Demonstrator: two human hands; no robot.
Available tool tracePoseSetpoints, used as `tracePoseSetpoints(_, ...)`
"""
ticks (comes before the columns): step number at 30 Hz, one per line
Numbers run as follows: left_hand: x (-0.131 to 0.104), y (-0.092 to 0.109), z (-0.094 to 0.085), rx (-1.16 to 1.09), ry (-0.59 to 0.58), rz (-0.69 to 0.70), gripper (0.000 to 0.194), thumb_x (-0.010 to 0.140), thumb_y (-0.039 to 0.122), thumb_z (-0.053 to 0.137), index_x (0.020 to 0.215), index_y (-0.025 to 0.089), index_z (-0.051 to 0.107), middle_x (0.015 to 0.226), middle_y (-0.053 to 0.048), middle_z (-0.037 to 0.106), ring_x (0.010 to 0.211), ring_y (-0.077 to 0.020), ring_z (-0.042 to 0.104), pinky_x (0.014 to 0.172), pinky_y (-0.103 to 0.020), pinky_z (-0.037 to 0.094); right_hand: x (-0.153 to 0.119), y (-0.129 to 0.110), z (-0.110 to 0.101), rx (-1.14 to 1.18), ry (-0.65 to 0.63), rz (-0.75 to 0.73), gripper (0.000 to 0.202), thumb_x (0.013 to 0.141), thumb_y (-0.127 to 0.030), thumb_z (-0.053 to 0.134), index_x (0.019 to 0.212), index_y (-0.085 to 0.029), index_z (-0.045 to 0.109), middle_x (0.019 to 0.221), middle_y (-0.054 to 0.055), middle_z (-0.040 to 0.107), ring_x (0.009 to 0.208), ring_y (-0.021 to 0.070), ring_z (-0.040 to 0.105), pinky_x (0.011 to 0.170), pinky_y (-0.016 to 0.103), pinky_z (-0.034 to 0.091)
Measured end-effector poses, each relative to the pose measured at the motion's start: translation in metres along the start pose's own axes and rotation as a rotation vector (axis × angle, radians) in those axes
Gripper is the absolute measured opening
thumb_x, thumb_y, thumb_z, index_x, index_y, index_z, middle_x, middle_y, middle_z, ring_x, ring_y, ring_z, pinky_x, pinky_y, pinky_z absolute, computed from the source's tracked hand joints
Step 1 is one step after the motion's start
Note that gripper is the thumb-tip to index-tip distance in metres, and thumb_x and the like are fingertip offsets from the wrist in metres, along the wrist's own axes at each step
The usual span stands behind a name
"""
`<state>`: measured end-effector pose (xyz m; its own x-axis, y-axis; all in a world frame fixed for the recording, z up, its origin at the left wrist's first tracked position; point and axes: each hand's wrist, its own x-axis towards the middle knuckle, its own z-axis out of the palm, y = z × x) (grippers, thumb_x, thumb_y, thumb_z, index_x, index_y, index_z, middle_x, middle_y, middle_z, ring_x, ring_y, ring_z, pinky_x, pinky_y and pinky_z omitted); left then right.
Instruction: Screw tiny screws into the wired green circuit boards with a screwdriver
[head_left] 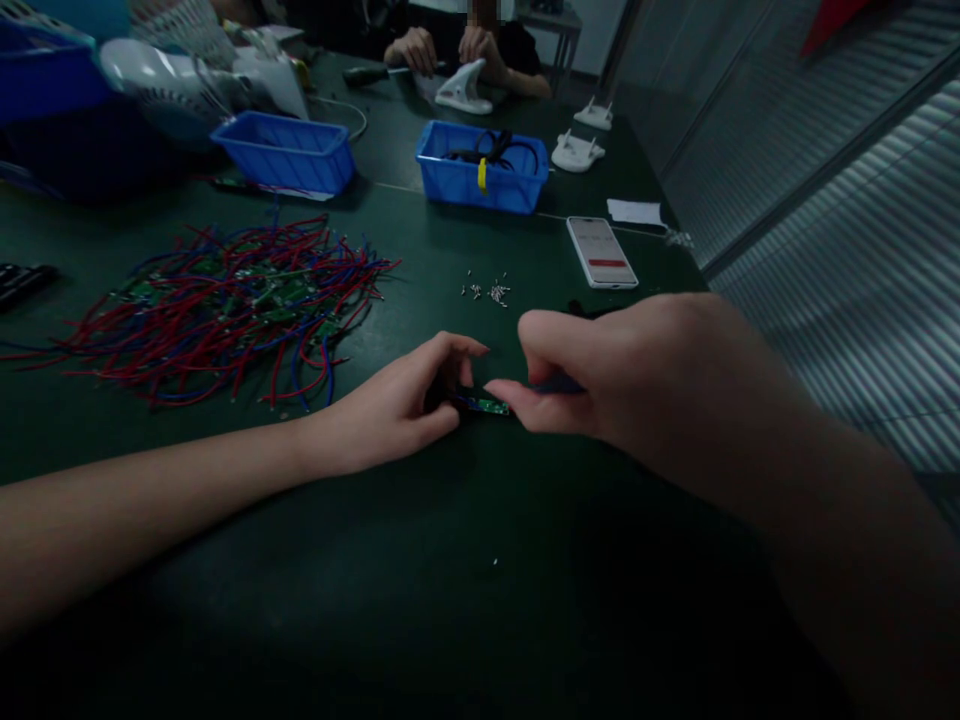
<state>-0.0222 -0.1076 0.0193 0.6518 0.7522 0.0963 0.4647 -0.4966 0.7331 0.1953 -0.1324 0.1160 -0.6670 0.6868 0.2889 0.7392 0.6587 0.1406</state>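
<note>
A small green circuit board (486, 405) lies low over the table in front of me. My left hand (397, 405) curls round its left end, thumb near the lower edge and forefinger arched above. From the right, my right hand (607, 370) closes on a dark blue object (559, 383), mostly hidden by the fingers, so its kind does not show. That hand's fingertips are close to the board's right end. Just beyond both hands lies a loose group of small screws (496, 292).
A heap of green boards with red and blue wires (240, 300) spreads at the left. Farther back stand two blue bins (289, 150), one holding black cable (495, 150). A phone (601, 252) lies at the right. Across the table, a person's hands (480, 45) handle a white part (465, 90).
</note>
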Motion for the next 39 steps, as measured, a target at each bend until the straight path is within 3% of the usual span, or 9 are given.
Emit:
tracePoseSetpoints(3, 0.002, -0.001, -0.001, -0.030, -0.024, -0.021, 0.050, 0.078, 0.012, 0.053, 0.127, 0.020, 0.042, 0.103, -0.002, 0.058, 0.085, -0.0130, 0.058, 0.067, -0.023, 0.049, 0.002, -0.001, 0.002, -0.119, 0.031, 0.061, 0.043, 0.089, -0.061, 0.039, 0.082, -0.023, 0.060, 0.049, -0.003, 0.031, 0.044, 0.0097, 0.020, 0.046, 0.026, 0.009)
tracePoseSetpoints(6, 0.002, 0.001, -0.002, -0.035, -0.013, -0.017, 0.045, 0.078, 0.011, 0.053, 0.121, 0.020, 0.046, 0.097, 0.000, 0.058, 0.077, -0.0105, 0.057, 0.064, -0.022, 0.048, 0.005, -0.002, 0.000, -0.161, -0.011, 0.084, 0.038, 0.093, -0.050, 0.033, 0.089, -0.025, 0.061, 0.048, -0.003, 0.030, 0.043, 0.0101, 0.015, 0.046, 0.026, 0.009)
tracePoseSetpoints(9, 0.001, 0.004, -0.002, 0.024, -0.019, 0.024, 0.045, 0.077, 0.008, 0.051, 0.120, 0.021, 0.049, 0.094, 0.001, 0.057, 0.073, -0.0094, 0.054, 0.062, -0.021, 0.046, 0.006, -0.004, -0.006, -0.081, -0.132, 0.077, 0.029, 0.090, -0.037, 0.038, 0.104, -0.021, 0.058, 0.053, -0.003, 0.044, 0.042, 0.0092, 0.023, 0.045, 0.026, 0.012)
tracePoseSetpoints(13, 0.001, 0.005, -0.001, 0.130, 0.000, 0.085, 0.042, 0.077, 0.006, 0.049, 0.117, 0.020, 0.051, 0.092, 0.000, 0.055, 0.077, -0.0109, 0.054, 0.065, -0.022, 0.045, 0.004, -0.007, -0.011, 0.092, -0.292, 0.060, 0.035, 0.086, -0.026, 0.043, 0.119, -0.015, 0.049, 0.062, -0.001, 0.058, 0.044, 0.0098, 0.040, 0.044, 0.025, 0.016)
tracePoseSetpoints(17, -0.001, 0.004, 0.000, 0.335, 0.083, 0.201, 0.030, 0.079, 0.008, 0.052, 0.106, 0.020, 0.053, 0.097, -0.002, 0.059, 0.088, -0.0159, 0.055, 0.075, -0.029, 0.044, 0.001, -0.009, -0.004, 0.074, -0.148, 0.008, 0.036, 0.087, -0.029, 0.043, 0.121, -0.017, 0.049, 0.067, 0.000, 0.062, 0.048, 0.0108, 0.044, 0.046, 0.026, 0.016)
tracePoseSetpoints(21, -0.013, 0.011, 0.005, 0.747, 0.122, 0.331, 0.018, 0.087, 0.012, 0.049, 0.102, 0.019, 0.053, 0.088, -0.003, 0.061, 0.080, -0.0193, 0.056, 0.069, -0.034, 0.040, 0.000, -0.009, 0.010, -0.052, 0.086, 0.049, 0.035, 0.094, -0.043, 0.035, 0.110, -0.020, 0.056, 0.062, 0.001, 0.059, 0.048, 0.0109, 0.041, 0.048, 0.028, 0.014)
tracePoseSetpoints(25, -0.025, 0.023, 0.010, 1.004, 0.101, 0.420, 0.021, 0.089, 0.010, 0.046, 0.108, 0.012, 0.053, 0.084, -0.006, 0.061, 0.074, -0.0201, 0.055, 0.067, -0.035, 0.040, 0.004, -0.007, 0.020, -0.029, 0.120, 0.041, 0.034, 0.096, -0.036, 0.029, 0.097, -0.022, 0.060, 0.070, 0.003, 0.062, 0.055, 0.0113, 0.045, 0.051, 0.030, 0.015)
tracePoseSetpoints(32, -0.023, 0.017, 0.014, 0.947, 0.113, 0.277, 0.033, 0.092, 0.012, 0.042, 0.125, 0.009, 0.043, 0.092, -0.010, 0.059, 0.079, -0.0215, 0.056, 0.067, -0.035, 0.042, 0.005, -0.004, -0.002, 0.081, -0.159, 0.004, 0.037, 0.089, -0.028, 0.037, 0.123, -0.017, 0.049, 0.089, 0.005, 0.066, 0.057, 0.0122, 0.049, 0.048, 0.027, 0.019)
tracePoseSetpoints(39, -0.017, 0.009, 0.011, 0.693, 0.069, 0.183, 0.028, 0.096, 0.023, 0.039, 0.123, 0.014, 0.043, 0.099, -0.009, 0.058, 0.086, -0.0214, 0.056, 0.076, -0.037, 0.050, -0.002, -0.008, -0.011, 0.031, -0.145, -0.093, 0.036, 0.092, -0.019, 0.038, 0.127, -0.014, 0.044, 0.067, -0.002, 0.063, 0.049, 0.0114, 0.049, 0.044, 0.027, 0.017)
